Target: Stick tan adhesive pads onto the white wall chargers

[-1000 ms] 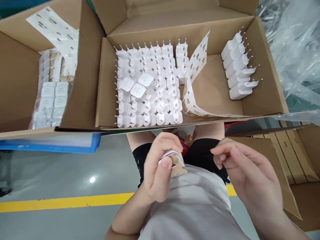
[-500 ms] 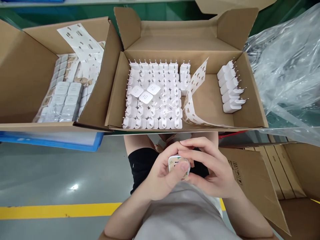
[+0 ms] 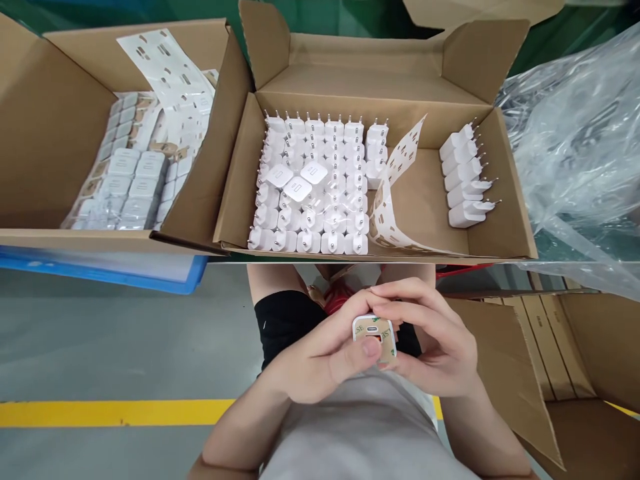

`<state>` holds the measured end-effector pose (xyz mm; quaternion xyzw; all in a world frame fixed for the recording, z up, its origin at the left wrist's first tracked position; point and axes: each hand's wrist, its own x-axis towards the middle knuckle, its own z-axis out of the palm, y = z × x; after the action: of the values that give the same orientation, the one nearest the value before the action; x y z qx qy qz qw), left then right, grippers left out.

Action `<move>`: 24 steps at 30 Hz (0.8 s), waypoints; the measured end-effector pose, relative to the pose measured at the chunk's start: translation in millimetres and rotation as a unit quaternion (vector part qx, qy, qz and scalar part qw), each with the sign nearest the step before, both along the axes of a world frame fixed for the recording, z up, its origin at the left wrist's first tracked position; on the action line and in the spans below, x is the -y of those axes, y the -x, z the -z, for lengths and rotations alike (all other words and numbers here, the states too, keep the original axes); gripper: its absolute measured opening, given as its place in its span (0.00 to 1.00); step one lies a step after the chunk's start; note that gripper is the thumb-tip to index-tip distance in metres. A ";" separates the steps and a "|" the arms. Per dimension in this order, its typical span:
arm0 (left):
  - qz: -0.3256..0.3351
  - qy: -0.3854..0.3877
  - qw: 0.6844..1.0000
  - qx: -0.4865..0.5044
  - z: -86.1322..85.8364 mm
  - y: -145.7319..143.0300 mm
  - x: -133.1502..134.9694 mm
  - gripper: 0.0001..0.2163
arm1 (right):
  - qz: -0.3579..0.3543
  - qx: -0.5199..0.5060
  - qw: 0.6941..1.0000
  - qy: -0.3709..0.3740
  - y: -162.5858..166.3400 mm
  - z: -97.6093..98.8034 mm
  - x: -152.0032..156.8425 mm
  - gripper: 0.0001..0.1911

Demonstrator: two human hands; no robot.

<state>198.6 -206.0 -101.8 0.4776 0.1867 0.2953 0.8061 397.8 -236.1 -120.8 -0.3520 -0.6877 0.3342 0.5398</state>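
Held before my lap is a white plug-in charger (image 3: 384,333), its port face turned up toward me. A tan adhesive piece with green print covers that face, leaving a small oval port and an orange-tinted slot showing. My left hand (image 3: 325,363) grips the charger from the left, thumb pressed flat on the face beside the slot. Curved round its right side is my right hand (image 3: 437,340), fingertips meeting those of the left at the top edge and the thumb at the lower right corner. The charger's prongs are out of sight beneath.
In the middle carton (image 3: 445,248), rows of white chargers (image 3: 333,220) stand prongs-up, with three loose white caps (image 3: 299,189) on top and a perforated sheet (image 3: 407,150) alongside. The left carton (image 3: 193,183) holds capped pieces. Clear plastic (image 3: 590,133) and an open carton (image 3: 515,373) lie right.
Both hands and the charger have shifted slightly right in view. My left thumb has slid down and leftward on the face, uncovering more of the tan piece and the orange slot.
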 end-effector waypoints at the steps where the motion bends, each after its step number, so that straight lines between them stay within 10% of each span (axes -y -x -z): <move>1: 0.016 -0.001 1.000 0.004 0.3 1.2 -1.0 0.13 | 0.001 -0.002 1.000 0.003 -0.2 0.7 0.9 0.26; 11: -0.022 0.134 0.988 0.072 14.6 -3.6 12.3 0.19 | 0.028 0.035 0.997 -0.058 3.0 -2.4 2.7 0.32; 19: -0.059 0.062 0.996 -0.036 3.5 2.0 13.0 0.18 | 0.040 0.125 0.985 -0.110 -4.9 -32.8 0.4 0.08; 24: -0.059 0.023 0.993 -0.097 2.2 4.4 13.6 0.20 | 0.017 0.142 0.990 -0.016 -7.1 -55.5 3.3 0.11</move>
<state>194.1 -219.6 -104.0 0.4738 0.2989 0.2904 0.7758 404.9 -239.4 -65.3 -0.3990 -0.7564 0.2609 0.4479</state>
